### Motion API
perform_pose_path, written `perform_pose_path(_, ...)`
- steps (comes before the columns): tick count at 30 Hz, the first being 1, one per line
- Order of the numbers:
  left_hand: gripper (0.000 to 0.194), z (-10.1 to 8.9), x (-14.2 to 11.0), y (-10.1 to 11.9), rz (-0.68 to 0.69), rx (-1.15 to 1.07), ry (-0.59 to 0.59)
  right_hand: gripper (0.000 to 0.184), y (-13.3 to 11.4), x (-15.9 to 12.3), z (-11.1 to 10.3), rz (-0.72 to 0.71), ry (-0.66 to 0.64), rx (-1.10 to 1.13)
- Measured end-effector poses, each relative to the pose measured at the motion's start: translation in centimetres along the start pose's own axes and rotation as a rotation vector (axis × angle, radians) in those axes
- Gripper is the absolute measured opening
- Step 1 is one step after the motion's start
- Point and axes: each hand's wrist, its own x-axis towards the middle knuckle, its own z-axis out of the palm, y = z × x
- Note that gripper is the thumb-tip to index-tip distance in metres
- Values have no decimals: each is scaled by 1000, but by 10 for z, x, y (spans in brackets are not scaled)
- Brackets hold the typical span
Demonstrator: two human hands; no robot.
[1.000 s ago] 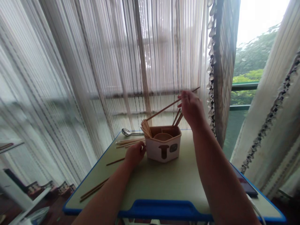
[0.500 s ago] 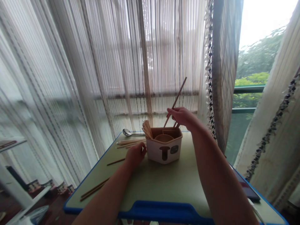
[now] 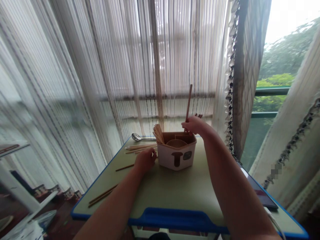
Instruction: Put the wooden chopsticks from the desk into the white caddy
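A white and brown divided utensil box [image 3: 166, 159] stands on the table, with a bundle of thin light sticks [image 3: 158, 133] leaning in its left compartment. My right hand [image 3: 194, 125] is closed on a brown chopstick [image 3: 189, 103], held nearly upright over the right rear compartment; its lower end is hidden. Several dark stick ends [image 3: 199, 116] show just behind that hand. My left hand [image 3: 145, 160] rests by the box's left side, fingers curled; what they hold, if anything, is hidden. A brown chopstick [image 3: 125, 167] on the table runs under it.
More light sticks [image 3: 140, 147] and a slotted metal spoon [image 3: 136, 137] lie left of the box. Two brown chopsticks [image 3: 102, 196] lie near my left forearm. A dark flat device [image 3: 265, 198] with a cable [image 3: 275, 221] is at the right edge. Curtains [image 3: 120, 66] hang behind the blue-edged table [image 3: 172, 191].
The chopstick in my right hand has swung from a rightward lean to nearly upright, and that hand has turned. My left hand stays by the box. The view has shifted slightly.
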Motion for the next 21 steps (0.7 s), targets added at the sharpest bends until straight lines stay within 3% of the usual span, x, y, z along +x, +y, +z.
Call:
perform_pose_path(3, 25, -2, 1, 0, -6, 20, -9, 25, -3, -2, 0, -10, 28, -68)
perform_pose_path(12, 26, -2, 2, 0, -32, 31, -39, 27, -2, -2, -4, -47, 298, -129)
perform_pose_path(17, 21, 3, 2, -8, -69, 81, -22, 27, -3, -8, -8, 8, 422, -192)
perform_pose_path(21, 23, 10, 2, -14, -65, 153, -93, 27, -2, -10, -10, 85, 445, -190)
